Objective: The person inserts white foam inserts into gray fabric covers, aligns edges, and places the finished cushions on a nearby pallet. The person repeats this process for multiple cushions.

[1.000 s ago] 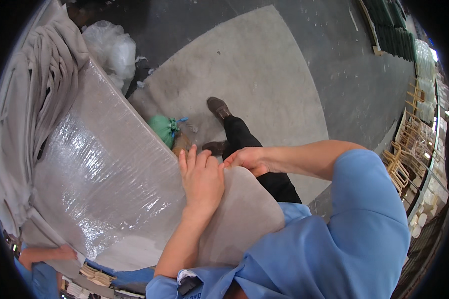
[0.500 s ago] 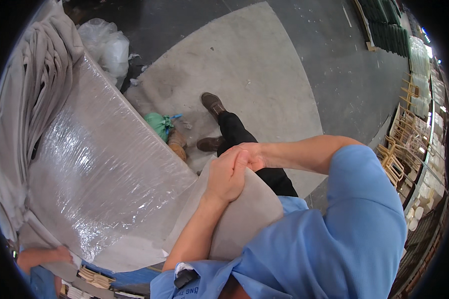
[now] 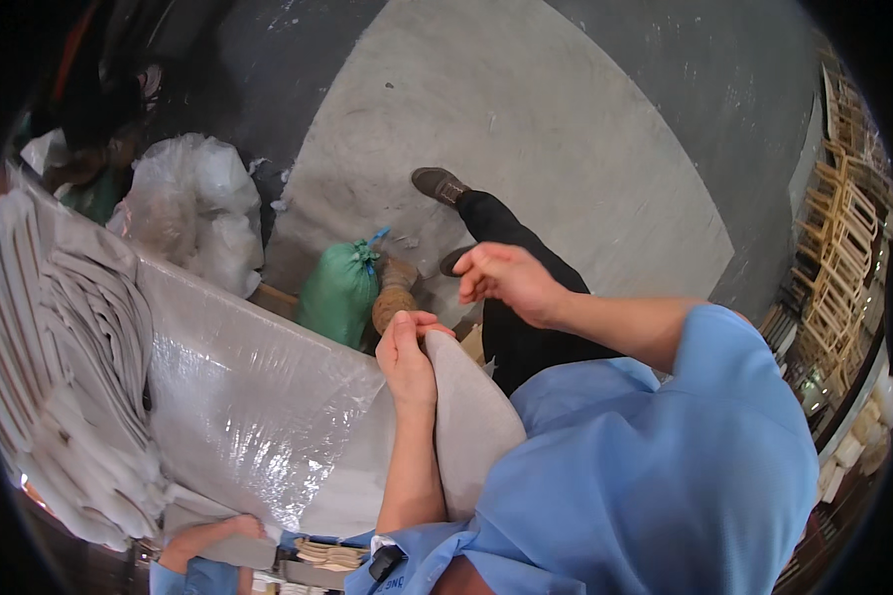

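Curving at its edge, grey fabric point(image 3: 474, 412) looks plain.

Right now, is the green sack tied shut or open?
Tied shut: the green sack's neck is bunched together, with a blue tie at it. Contents: cannot tell.

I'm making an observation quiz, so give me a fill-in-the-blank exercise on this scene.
The hand touching the grey piece is the ____ one.
In the picture, the green sack is to the ____ of the plastic bag.
The person's shirt is ____.
Missing words: left; right; blue.
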Tool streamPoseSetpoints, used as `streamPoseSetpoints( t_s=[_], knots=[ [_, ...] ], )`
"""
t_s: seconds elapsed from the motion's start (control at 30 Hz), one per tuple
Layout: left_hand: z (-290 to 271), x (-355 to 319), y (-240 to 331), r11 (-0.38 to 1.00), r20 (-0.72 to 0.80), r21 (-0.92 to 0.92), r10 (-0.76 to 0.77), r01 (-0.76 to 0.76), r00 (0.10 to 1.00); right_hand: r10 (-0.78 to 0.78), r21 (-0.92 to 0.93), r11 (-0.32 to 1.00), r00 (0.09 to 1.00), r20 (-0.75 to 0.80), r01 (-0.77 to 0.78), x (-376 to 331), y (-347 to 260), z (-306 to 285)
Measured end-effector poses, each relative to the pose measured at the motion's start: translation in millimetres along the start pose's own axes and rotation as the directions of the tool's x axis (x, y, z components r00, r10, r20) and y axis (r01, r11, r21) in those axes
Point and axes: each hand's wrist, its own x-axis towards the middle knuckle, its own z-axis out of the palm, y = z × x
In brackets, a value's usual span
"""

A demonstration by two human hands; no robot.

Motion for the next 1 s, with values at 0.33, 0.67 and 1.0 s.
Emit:
streamPoseSetpoints(
  t_s=[0.33, 0.67, 1.0],
  knots=[
    [-2.4, -10.0, 7.0, 0.958, -0.147, -0.193, 0.188, -0.214, 0.971, -0.466, -0.091, 0.83, 0.774, 0.429, 0.55, -39.1, 7.5, 83.9],
    [-26.8, -30.1, 23.3, 0.765, -0.244, -0.245, 0.546, -0.596, 0.802, -0.423, -0.169, 0.835, 0.807, 0.412, 0.524, -19.0, 13.5, 91.4],
    [-58.2, -132.4, -46.7, 0.965, -0.019, -0.231, 0.122, -0.123, 0.992, -0.312, -0.158, 0.891, 0.827, 0.467, 0.425, 15.0, 26.5, 94.2]
  ],
)
